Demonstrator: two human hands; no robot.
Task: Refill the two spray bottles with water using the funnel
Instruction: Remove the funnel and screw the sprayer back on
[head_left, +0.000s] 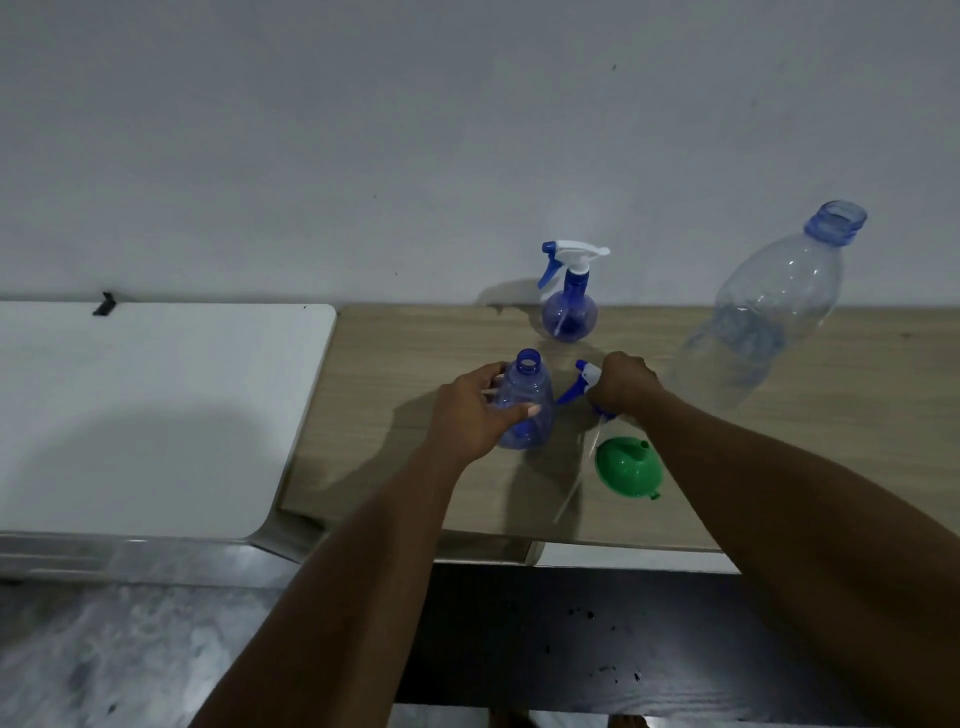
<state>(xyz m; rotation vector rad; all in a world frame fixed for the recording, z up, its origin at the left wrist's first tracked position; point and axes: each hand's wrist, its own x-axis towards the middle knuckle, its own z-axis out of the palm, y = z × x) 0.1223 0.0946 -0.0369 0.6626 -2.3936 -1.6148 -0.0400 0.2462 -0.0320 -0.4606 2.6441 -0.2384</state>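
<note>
Leftmost, a white tabletop (156, 415) fills that side, with a small black object (105, 303) near its back edge by the wall (363, 130). It butts against the wooden table (426, 338) where all task items sit.

My left hand (475, 415) is wrapped around the open spray bottle (525, 402): thumb across the front of the blue translucent body, fingers round the back. Grip closed on it. Bottle stands upright on the wood, neck uncapped, mouth facing up. Cannot tell whether it holds any water.

Just right of it, my right hand (621, 387) is closed around the removed spray head (584, 387). White nozzle and blue trigger stick out on the left of the fist, toward the open bottle; the clear dip tube (576, 478) trails down from under the hand toward the near table edge. Cannot tell whether the head rests on the wood or is held just above it.

Behind both hands, near the wall, the second spray bottle (569, 306) stands upright with its trigger head still on.

The green funnel (626, 467) lies on its side on the wood, just near-side of my right hand, spout pointing away from me, beside the dip tube.

Far right, a large clear water bottle (769, 306) stands uncapped, blue neck ring open; some water is visible in the lower part.
</note>
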